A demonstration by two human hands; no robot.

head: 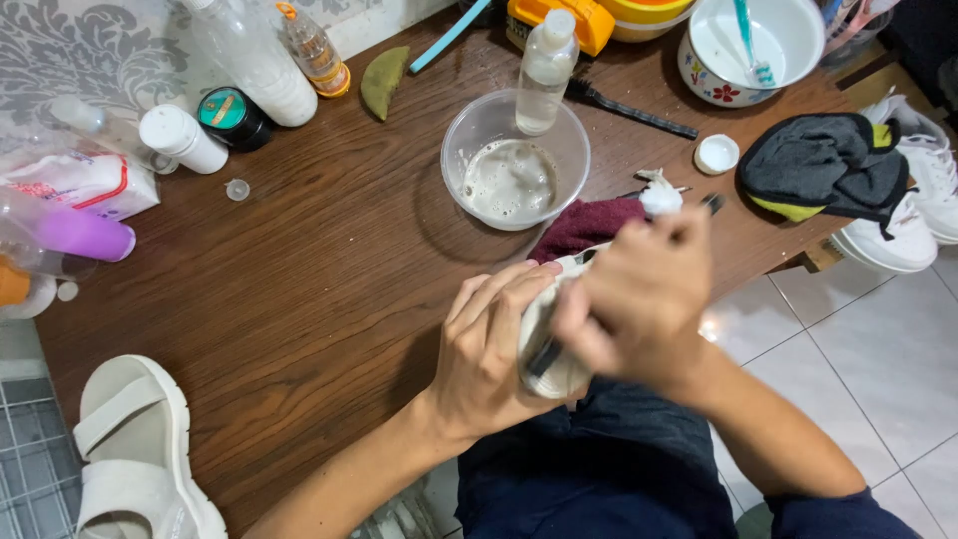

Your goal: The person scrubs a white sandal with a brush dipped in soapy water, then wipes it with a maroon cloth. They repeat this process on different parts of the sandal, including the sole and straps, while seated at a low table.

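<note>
While my left hand (489,349) grips the off-white sandal (544,344) just below the clear plastic bowl (514,160), my right hand (639,299) fingers pinch a dark brush, mid-scrub; next, I judge, more foam.

Left hand (491,344): grips a pale shoe (547,344) from its left side, fingers (499,289) curled over the top, held above the lap.
Right hand (639,299): blurred, closed on a dark-handled brush (544,357) that lies against the shoe.
Maroon cloth (589,226): on the tabletop (319,260) just beyond the hands.
Clear bowl (515,160): holds cloudy foamy liquid; a clear bottle (546,72) stands at its far rim.
White cap (717,154): right of the bowl.
White sandal (135,454): lower left, on the tabletop's corner.
White sneakers (913,215): right edge, under a grey-and-yellow cloth (823,165).
</note>
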